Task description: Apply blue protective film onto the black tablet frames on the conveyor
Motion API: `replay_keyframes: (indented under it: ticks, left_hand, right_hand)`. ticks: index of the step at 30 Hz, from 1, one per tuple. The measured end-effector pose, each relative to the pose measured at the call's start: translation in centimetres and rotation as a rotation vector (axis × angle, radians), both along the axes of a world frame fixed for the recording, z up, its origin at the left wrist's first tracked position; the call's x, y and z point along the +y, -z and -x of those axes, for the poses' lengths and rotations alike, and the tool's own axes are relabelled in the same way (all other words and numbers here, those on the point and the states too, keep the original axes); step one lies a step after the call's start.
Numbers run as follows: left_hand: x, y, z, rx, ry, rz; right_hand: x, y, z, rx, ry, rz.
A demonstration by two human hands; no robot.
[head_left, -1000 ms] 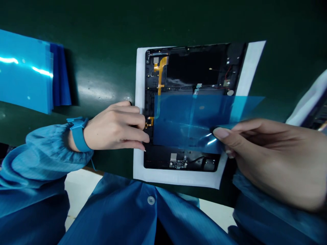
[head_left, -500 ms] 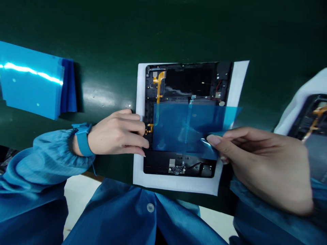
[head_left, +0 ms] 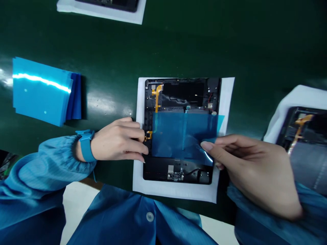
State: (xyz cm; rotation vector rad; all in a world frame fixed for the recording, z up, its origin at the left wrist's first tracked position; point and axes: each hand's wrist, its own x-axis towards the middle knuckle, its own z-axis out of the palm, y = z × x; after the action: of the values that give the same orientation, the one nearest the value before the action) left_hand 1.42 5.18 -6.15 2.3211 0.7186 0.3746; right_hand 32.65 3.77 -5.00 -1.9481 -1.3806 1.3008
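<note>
A tablet with its back off lies on a white sheet, showing orange flex cables and a small circuit board. A translucent blue plastic film covers its middle, the right edge reaching past the tablet's side. My right hand pinches the film near its lower right between thumb and fingers, with that side bent up a little. My left hand is at the tablet's left edge, its fingers curled and touching the rim. Its fingertips are partly hidden. A blue wrist strap circles the left wrist.
A stack of blue films lies on the green table at left. Another opened tablet on white sheeting is at right, partly behind my right hand. A further tablet on a white sheet shows at the top edge.
The view has shifted, bringing the upper tablet into sight. My right hand has moved left with the film, which now overhangs the tablet's right side less. My left hand stays at the left rim.
</note>
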Motion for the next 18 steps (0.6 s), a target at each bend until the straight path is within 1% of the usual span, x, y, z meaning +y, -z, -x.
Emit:
replay_keyframes:
  ticks: [6, 9, 12, 13, 15, 18]
  left_hand:
    - [-0.1, -0.2, 0.0, -0.013, 0.001, -0.075]
    - [0.0, -0.1, 0.1, -0.013, 0.003, -0.079]
    - [-0.2, 0.0, 0.1, -0.041, -0.029, -0.07]
    - [-0.3, -0.1, 0.0, -0.037, -0.045, -0.096]
    - [-0.7, -0.5, -0.3, 0.049, -0.073, -0.222]
    - [-1.1, -1.6, -1.5, 0.301, -0.07, -0.462]
  right_hand:
    - [0.0, 0.2, 0.0, 0.049, -0.016, -0.044]
    - [0.0, 0.4, -0.1, 0.094, -0.029, -0.057]
    - [-0.1, 0.8, -0.2, 0.176, -0.033, -0.083]
    - [-0.1, 1.0, -0.2, 0.213, -0.013, -0.103]
    - [-0.1, 1.4, 0.0, 0.307, 0.065, -0.154]
    - [0.1, 1.8, 0.1, 0.448, 0.21, -0.278]
